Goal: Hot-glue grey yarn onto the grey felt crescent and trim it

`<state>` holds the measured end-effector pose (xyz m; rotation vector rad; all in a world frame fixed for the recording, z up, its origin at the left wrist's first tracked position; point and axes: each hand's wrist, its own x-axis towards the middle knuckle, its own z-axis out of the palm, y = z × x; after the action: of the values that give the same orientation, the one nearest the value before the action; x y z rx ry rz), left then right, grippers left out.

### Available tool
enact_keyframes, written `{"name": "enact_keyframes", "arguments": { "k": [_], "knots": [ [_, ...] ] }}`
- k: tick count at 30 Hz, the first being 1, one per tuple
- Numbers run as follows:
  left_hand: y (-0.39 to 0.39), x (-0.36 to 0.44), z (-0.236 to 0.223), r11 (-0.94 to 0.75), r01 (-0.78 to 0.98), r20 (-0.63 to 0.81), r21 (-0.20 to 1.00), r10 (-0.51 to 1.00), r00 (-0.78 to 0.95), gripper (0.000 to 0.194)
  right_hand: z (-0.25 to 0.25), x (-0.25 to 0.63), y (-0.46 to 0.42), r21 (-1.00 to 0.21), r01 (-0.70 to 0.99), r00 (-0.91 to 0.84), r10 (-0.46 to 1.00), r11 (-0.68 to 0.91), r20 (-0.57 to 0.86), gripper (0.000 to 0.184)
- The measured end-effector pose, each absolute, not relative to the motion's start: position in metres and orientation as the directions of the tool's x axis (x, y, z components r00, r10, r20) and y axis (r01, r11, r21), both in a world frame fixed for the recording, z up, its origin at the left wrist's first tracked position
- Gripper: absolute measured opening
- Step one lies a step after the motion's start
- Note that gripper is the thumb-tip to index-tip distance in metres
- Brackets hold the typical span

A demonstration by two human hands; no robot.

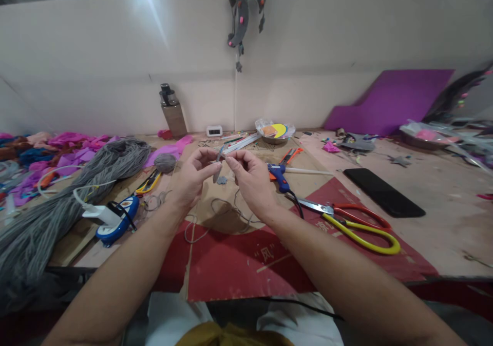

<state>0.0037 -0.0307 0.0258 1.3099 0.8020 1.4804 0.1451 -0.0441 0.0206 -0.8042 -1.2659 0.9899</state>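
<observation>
Over the middle of the table, my left hand (195, 174) pinches a small, narrow grey felt piece (217, 171) between thumb and fingers. Close beside it, my right hand (250, 176) is closed in a pinch at the upper end of that piece; what lies between its fingertips is mostly hidden. Thin grey yarn (219, 206) loops over the cardboard below and runs up towards my right hand. A little grey felt scrap (222, 180) lies under my fingertips. To the right of my right hand rests a blue glue gun (281, 176) with a glue stick in it.
Red-and-yellow scissors (358, 225) and a black phone (385, 192) lie at the right. A grey yarn hank (84, 197), yellow cutter (149, 183) and blue power strip (119, 223) are at the left. Behind stand a bottle (173, 115) and a bowl (274, 139); red cardboard (231, 269) covers the front.
</observation>
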Motion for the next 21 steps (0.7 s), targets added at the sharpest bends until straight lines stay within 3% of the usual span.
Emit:
{"name": "enact_keyframes", "arguments": {
  "k": [14,21],
  "knots": [
    [-0.0350,0.0064,0.0293,-0.225,-0.336,0.282,0.915,0.950,0.131,0.030,0.0218,0.1457,-0.0443,-0.914,-0.133,0.004,0.923,0.383,0.386,0.016],
    [-0.0368,0.0107,0.0273,-0.178,-0.404,0.247,0.897,0.961,0.125,0.020,0.0172,0.1414,-0.0417,-0.904,-0.107,-0.007,0.909,0.413,0.417,0.013]
  ]
}}
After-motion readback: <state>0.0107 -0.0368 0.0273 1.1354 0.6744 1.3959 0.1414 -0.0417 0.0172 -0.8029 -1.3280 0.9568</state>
